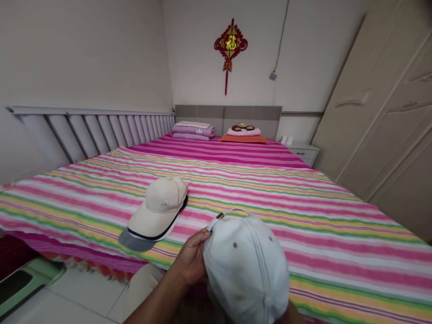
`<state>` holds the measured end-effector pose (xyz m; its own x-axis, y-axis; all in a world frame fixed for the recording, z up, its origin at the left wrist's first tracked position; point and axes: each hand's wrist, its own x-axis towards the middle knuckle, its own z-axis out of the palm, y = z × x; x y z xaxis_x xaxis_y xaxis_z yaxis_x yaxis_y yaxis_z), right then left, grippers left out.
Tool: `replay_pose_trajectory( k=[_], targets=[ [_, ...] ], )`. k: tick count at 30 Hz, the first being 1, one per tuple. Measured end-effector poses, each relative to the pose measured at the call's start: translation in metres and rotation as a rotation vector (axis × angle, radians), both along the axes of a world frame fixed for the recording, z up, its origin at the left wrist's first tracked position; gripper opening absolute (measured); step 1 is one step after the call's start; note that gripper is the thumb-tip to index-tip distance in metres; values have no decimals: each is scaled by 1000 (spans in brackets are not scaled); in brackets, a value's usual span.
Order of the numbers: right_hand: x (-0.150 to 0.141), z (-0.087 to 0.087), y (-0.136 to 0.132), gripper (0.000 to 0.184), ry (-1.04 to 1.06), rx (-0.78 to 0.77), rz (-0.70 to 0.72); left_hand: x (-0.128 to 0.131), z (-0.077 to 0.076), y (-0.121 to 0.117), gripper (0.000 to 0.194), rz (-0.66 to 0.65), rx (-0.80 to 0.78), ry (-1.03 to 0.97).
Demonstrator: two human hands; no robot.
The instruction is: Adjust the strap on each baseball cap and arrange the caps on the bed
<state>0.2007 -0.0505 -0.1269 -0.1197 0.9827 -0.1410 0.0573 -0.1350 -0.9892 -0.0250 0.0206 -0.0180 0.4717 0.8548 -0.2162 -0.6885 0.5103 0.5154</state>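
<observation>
A white cap [248, 265] with a back strap and metal clasp is held up close in front of me, over the near edge of the bed. My left hand [191, 261] grips its left rim, fingers curled round the fabric. Only a sliver of my right hand [293, 315] shows below the cap's right side; its fingers are hidden behind the cap. On the striped bedsheet [270, 189] to the left lies a stack of caps [157, 213]: a beige one on top, a grey brim showing underneath.
Folded purple bedding [193, 130] and a pink pillow [243, 131] lie at the headboard. A slatted rail [94, 128] runs along the left wall. A wardrobe [388, 112] stands right, a nightstand [303, 152] beside it. A green object [20, 281] sits on the floor at lower left.
</observation>
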Motion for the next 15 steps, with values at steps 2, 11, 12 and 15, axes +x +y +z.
replay_pose_trajectory(
  k=[2,11,12,15],
  targets=[
    [9,37,8,17,-32,40,-79,1,6,-10,15,-1,-13,38],
    [-32,124,19,36,1,250,73,12,13,-26,22,-60,169,259],
    [-39,124,19,33,68,213,108,11,13,-26,23,-59,167,297],
    [-51,122,17,29,258,122,142,6,13,-26,21,-86,204,404]
  ],
)
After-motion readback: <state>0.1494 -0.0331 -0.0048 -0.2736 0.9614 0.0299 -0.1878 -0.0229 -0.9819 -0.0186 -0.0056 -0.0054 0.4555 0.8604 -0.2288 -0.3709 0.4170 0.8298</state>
